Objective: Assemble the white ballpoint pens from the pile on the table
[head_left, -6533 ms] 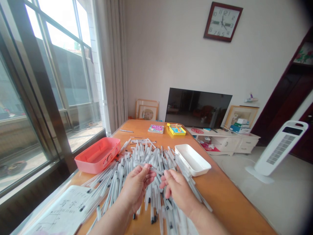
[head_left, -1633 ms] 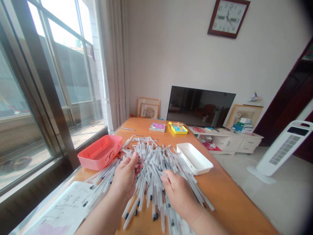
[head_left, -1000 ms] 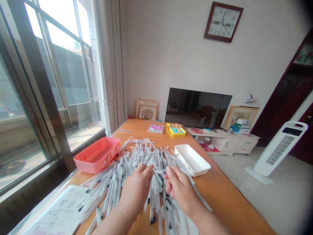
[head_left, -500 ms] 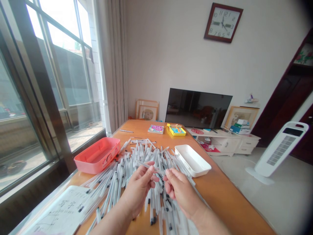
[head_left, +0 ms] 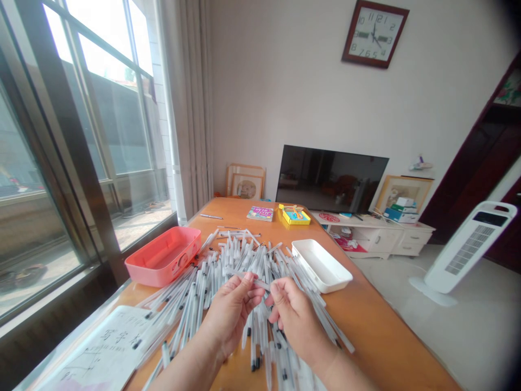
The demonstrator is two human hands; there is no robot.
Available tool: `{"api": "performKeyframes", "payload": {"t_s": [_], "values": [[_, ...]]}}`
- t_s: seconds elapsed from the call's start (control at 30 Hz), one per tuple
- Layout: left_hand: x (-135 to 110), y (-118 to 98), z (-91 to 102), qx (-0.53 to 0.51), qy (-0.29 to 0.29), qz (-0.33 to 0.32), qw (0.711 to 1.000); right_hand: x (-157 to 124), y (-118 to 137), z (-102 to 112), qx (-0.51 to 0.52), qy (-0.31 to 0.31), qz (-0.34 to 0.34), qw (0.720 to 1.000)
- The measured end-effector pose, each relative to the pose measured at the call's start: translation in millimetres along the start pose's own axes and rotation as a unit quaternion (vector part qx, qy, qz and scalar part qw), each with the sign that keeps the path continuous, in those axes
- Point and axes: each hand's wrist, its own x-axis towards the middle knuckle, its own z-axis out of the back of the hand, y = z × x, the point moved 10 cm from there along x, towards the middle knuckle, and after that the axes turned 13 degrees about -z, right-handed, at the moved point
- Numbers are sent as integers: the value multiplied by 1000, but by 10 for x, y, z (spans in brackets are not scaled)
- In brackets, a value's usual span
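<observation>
Between my two hands is a slim, pale translucent pen (head_left: pixel 260 284), held crosswise above the heap. My left hand (head_left: pixel 234 304) pinches it along the barrel with thumb and forefinger. At the pen's right end, my right hand (head_left: pixel 291 305) closes its thumb and fingers on it. Underneath and around both hands spreads a big pile of clear pen parts (head_left: pixel 240 252), several with black ends. A red plastic tray (head_left: pixel 163 266) stands left of the pile, and a white plastic tray (head_left: pixel 321 266) stands to the right.
A writing booklet (head_left: pixel 101 347) lies at the table's near left. Toward the far end are a single pen (head_left: pixel 211 216), a purple book (head_left: pixel 260 213) and a yellow box (head_left: pixel 295 215). Beyond the wooden table (head_left: pixel 378 331) stand a television (head_left: pixel 331 178) and a white tower fan (head_left: pixel 468 255).
My right hand has shifted slightly left, closer to my left hand, along the pen. The pen stays held between both hands. The camera view has tilted a little.
</observation>
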Motion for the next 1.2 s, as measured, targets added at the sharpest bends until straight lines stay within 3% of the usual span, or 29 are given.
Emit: {"api": "performKeyframes", "payload": {"t_s": [0.1,0.27,0.43,0.57,0.73,0.87,1.03,1.2], "values": [[4,4,0,7,4,0,1000,47,-115,-70,32,39,-56,997],[24,16,34,10,0,-5,1000,54,-31,-32,59,34,-13,998],[34,14,58,15,-4,-9,1000,67,-144,-79,44,58,-61,995],[40,13,62,19,-1,-12,1000,65,-77,-54,63,47,-23,997],[37,26,67,29,4,-6,1000,94,-185,-91,53,58,-58,995],[38,22,74,33,-1,-9,999,95,-104,-40,54,39,-16,998],[40,26,76,35,-6,-12,999,89,-163,-43,32,47,-53,997],[48,35,103,35,-12,-11,999,102,-131,-47,57,47,-14,997]]}}
